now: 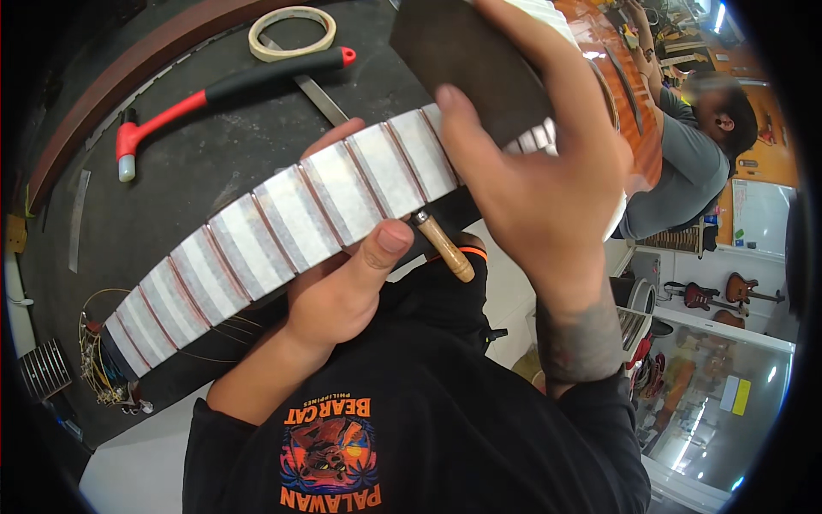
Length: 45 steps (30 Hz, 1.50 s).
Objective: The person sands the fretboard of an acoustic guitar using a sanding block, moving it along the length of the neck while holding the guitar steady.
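Observation:
A guitar neck [324, 193] runs diagonally across the head view, its fretboard covered in white tape strips between bare copper-coloured frets, with a glossy orange-brown body [638, 146] at upper right. My left hand [338, 295] wraps round the neck from below, thumb along its near edge, fingertips showing beyond the far edge. My right hand [548, 197] is closed on a dark, flat-faced block [467, 47] over the upper part of the neck. A tool with a wooden handle [443, 246] lies beneath the neck, and a metal strip [321, 101] shows behind it.
The dark bench [188, 214] holds a red-and-black hammer [240, 84], a tape roll [257, 38] and, near its left edge, a small fretted piece [44, 370]. Another person [698, 167] works at upper right, near guitars [741, 287] and a glass display case [711, 420].

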{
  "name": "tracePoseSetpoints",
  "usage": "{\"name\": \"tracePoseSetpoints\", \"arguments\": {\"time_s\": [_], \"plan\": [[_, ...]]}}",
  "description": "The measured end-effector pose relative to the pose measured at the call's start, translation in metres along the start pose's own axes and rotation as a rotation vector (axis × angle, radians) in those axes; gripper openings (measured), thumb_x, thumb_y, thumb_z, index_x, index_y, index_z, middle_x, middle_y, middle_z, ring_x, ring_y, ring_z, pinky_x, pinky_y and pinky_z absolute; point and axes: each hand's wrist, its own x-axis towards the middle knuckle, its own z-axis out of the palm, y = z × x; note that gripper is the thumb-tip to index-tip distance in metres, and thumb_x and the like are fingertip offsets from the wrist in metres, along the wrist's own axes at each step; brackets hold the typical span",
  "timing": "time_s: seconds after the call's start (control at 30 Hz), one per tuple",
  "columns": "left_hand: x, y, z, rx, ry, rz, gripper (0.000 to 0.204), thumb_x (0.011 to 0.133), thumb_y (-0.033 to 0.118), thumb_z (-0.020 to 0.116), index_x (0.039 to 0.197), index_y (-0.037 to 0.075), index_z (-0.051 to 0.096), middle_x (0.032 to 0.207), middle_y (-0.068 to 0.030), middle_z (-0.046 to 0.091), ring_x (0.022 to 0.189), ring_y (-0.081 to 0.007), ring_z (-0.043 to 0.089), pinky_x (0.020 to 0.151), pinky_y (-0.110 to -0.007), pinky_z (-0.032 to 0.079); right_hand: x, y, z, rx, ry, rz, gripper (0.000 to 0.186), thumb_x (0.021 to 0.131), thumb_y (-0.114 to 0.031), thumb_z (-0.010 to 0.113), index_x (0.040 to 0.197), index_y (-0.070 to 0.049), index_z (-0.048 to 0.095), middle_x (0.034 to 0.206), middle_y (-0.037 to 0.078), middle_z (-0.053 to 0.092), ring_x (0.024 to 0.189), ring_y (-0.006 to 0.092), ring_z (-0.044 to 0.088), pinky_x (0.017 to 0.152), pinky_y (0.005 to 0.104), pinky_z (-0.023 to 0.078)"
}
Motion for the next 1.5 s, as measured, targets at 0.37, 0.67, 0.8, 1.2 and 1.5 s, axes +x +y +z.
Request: {"name": "tracePoseSetpoints", "arguments": {"time_s": [0.37,0.67,0.8,1.2,1.5], "plan": [[0.001,0.008,0.006,-0.145,0.064,-0.054,0.090,0.084,0.031,0.081,0.147,-0.003,0.027,0.126,-0.0110,0.059,0.118,-0.0168,0.056,0.104,-0.033,0.043,0.002,0.008,0.012,0.007,0.017,-0.057,0.061,0.076,0.005,0.080,0.131,0.008,0.051,0.131,0.022,0.057,0.111,0.0266,0.064,0.093,0.0350,0.055],[0.001,0.012,-0.003,0.180,-0.034,0.020,0.088,0.083,0.032,0.081,0.145,-0.004,0.029,0.127,-0.0122,0.059,0.119,-0.0178,0.056,0.104,-0.034,0.043,-0.071,-0.010,-0.017,0.114,0.167,0.030,0.065,0.077,0.011,0.076,0.134,0.005,0.045,0.105,0.030,0.063,0.097,0.0378,0.070,0.081,0.0397,0.058],[0.003,0.009,0.002,-0.047,0.039,-0.048,0.089,0.083,0.031,0.081,0.145,-0.004,0.028,0.126,-0.0121,0.059,0.118,-0.0175,0.056,0.103,-0.033,0.044,-0.009,0.003,0.007,-0.059,0.052,-0.032,0.062,0.078,0.004,0.079,0.132,0.005,0.049,0.123,0.024,0.059,0.109,0.0318,0.065,0.092,0.0395,0.055],[0.002,0.012,0.004,-0.051,0.048,-0.063,0.090,0.083,0.031,0.082,0.146,-0.003,0.027,0.128,-0.0121,0.057,0.118,-0.0182,0.056,0.103,-0.033,0.044,-0.009,0.003,0.000,-0.054,0.005,-0.040,0.064,0.076,0.003,0.081,0.132,0.006,0.050,0.128,0.020,0.060,0.115,0.0282,0.062,0.096,0.0380,0.054],[0.003,0.013,-0.001,0.042,0.013,-0.052,0.089,0.083,0.030,0.082,0.145,-0.003,0.028,0.127,-0.0124,0.057,0.116,-0.0172,0.057,0.101,-0.033,0.046,-0.055,-0.006,-0.027,-0.025,0.127,0.001,0.053,0.074,0.003,0.081,0.123,0.005,0.059,0.106,0.025,0.067,0.087,0.0350,0.070,0.073,0.0395,0.057]]}}
